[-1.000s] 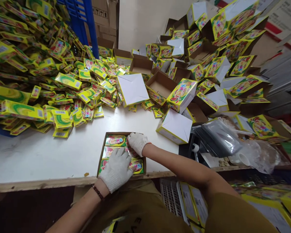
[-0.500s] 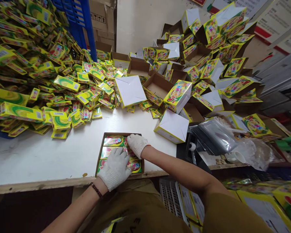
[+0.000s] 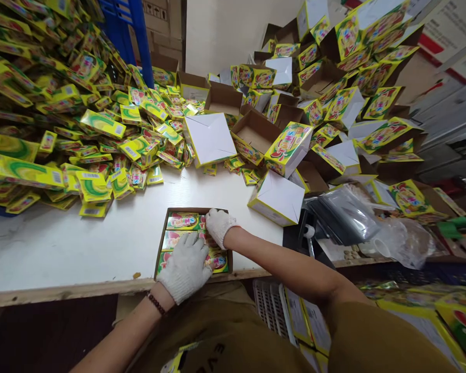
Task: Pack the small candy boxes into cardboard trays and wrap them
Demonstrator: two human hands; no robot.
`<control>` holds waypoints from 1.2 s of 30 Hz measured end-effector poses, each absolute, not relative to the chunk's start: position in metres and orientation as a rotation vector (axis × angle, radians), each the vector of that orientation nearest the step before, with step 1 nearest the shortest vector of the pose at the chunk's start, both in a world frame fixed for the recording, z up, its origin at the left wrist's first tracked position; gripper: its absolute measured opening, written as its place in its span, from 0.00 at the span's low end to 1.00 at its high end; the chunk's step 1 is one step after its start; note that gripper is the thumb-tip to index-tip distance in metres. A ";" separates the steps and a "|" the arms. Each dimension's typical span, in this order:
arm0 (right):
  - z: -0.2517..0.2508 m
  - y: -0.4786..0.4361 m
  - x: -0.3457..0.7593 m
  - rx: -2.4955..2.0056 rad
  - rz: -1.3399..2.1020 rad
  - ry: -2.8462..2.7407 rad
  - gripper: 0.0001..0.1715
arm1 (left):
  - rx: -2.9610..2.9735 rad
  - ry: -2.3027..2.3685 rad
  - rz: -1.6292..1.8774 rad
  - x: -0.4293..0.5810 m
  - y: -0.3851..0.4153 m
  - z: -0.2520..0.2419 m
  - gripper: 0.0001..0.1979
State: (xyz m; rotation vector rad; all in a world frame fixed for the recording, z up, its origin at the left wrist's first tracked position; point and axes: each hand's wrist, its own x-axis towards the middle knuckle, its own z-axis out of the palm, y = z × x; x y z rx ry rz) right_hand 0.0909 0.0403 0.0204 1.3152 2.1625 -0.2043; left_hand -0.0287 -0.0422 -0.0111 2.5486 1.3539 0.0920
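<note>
On the front of the white table (image 3: 112,254) stands an open brown carton (image 3: 162,243), packed with rows of small green, yellow and red printed boxes (image 3: 184,221). My left hand (image 3: 186,267), in a white knitted glove, lies over the boxes with its fingers stretched out, so it is open. Over the carton's far right part is my right hand (image 3: 220,228), gloved alike, its fingers curled together and pointing down. The fingertips of that hand are hidden, and I cannot tell what is in them. Both hands cover part of the boxes.
A big heap of small yellow-green boxes (image 3: 101,124) spreads from the left by a blue crate (image 3: 140,41). Open printed cartons (image 3: 256,132) pile up at the back right. Clear plastic bags (image 3: 349,215) lie on the right. Below the edge is a white basket (image 3: 270,308).
The view has shifted slightly. Both hands stay on the carton, almost in the same place; the boxes in it look unchanged.
</note>
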 end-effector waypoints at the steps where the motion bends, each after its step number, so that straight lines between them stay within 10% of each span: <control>1: 0.018 0.042 0.091 1.295 -0.225 2.157 0.45 | 2.552 1.355 0.089 -0.029 -0.042 -0.011 0.17; 14: -0.007 0.010 0.099 1.298 -0.172 2.288 0.53 | 2.501 1.251 0.358 -0.038 -0.040 -0.024 0.09; 19: -0.016 0.012 0.098 1.414 -0.151 2.322 0.40 | 2.361 1.696 0.791 -0.114 0.013 -0.013 0.12; 23: -0.018 0.017 0.097 1.381 -0.094 2.395 0.35 | 2.126 2.305 0.312 -0.175 0.066 0.004 0.14; 32: 0.022 0.056 0.135 1.491 -0.825 2.667 0.19 | 1.856 2.464 0.442 -0.181 0.079 0.020 0.15; 36: 0.059 0.073 0.134 1.562 -0.634 3.002 0.22 | 1.830 2.018 0.771 -0.137 0.047 0.039 0.15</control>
